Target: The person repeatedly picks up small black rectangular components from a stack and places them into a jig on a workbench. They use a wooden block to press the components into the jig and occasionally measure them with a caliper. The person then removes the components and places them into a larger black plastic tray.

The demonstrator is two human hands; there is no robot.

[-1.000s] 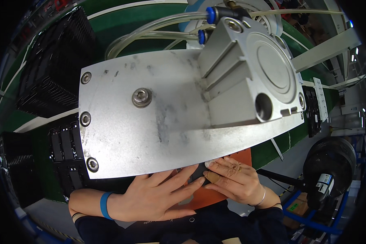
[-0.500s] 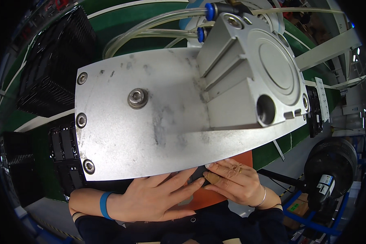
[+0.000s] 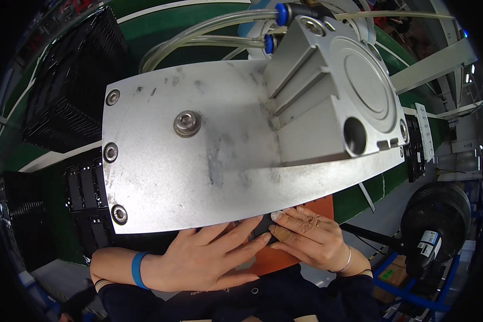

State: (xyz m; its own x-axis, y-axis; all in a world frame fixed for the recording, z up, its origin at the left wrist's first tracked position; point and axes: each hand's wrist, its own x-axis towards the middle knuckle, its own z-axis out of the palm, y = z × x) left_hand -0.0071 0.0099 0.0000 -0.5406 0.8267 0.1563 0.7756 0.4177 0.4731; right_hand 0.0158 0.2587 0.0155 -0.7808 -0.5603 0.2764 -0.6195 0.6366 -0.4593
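A large grey metal plate [image 3: 209, 161] with a pneumatic cylinder block [image 3: 338, 102] fills the middle of the view and hides most of what lies under it. Just below its front edge, my left hand [image 3: 204, 260], with a blue wristband, lies flat with fingers stretched toward a small black part [image 3: 263, 228]. My right hand [image 3: 311, 241] pinches that black part from the right, with tape on two fingertips. Both hands rest over an orange pad [image 3: 284, 257]. How far the part reaches under the plate is hidden.
Black plastic trays [image 3: 86, 193] sit at the left under the plate, and a black crate [image 3: 70, 91] stands farther back left on the green bench. Clear air hoses [image 3: 209, 27] with blue fittings run to the cylinder. A black fan [image 3: 440, 220] stands at the right.
The hands have barely shifted; the view has tilted slightly, so the plate sits a little differently in the picture.
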